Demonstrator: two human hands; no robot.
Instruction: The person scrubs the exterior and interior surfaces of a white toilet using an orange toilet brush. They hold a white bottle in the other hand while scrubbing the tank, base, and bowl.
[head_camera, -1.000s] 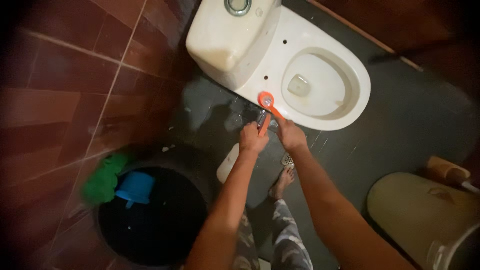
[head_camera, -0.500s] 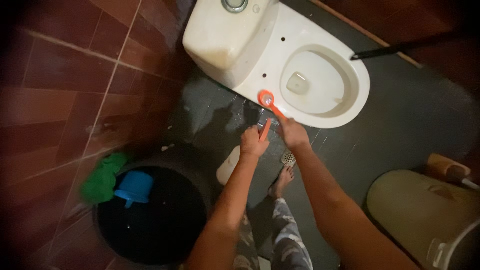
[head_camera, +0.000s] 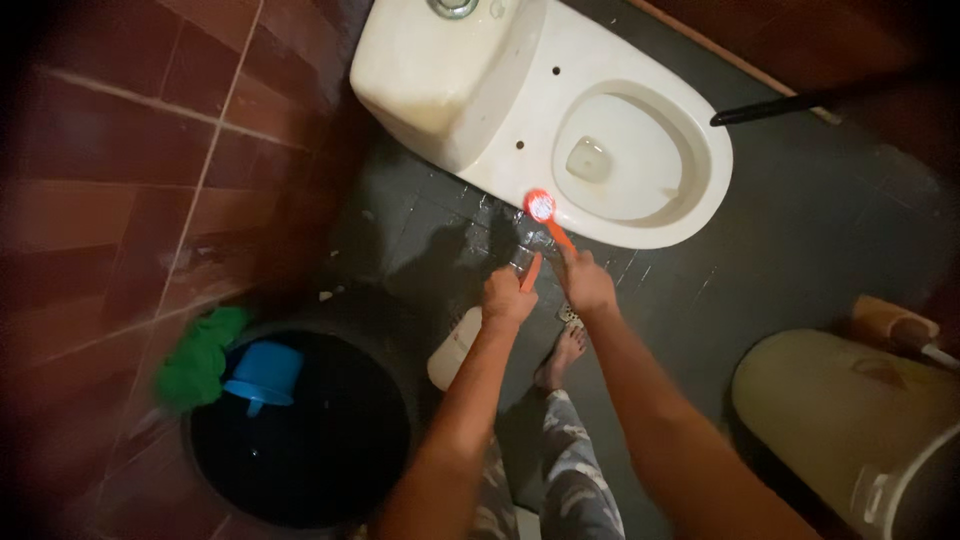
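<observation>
My right hand (head_camera: 586, 283) grips the handle of an orange brush with a round head (head_camera: 541, 206). The head sits at the near edge of the white toilet (head_camera: 520, 110), just outside the bowl rim. Beside it, my left hand (head_camera: 508, 297) is closed around a short orange piece (head_camera: 530, 272) that points up toward the brush handle. Both hands hover over the wet dark floor in front of the toilet base. My bare foot (head_camera: 565, 355) stands just below them.
A black bucket (head_camera: 398, 400) with a blue scoop (head_camera: 265, 375) and a green cloth (head_camera: 200, 355) stands at lower left. A white bottle (head_camera: 452, 350) lies by my foot, near a floor drain (head_camera: 570, 313). A lidded bin (head_camera: 840, 420) stands at lower right. A black rod (head_camera: 790, 105) crosses the upper right.
Both hands have drawn back a little from the toilet toward me. The brush head has turned and now shows its pale face. The view has shifted slightly.
</observation>
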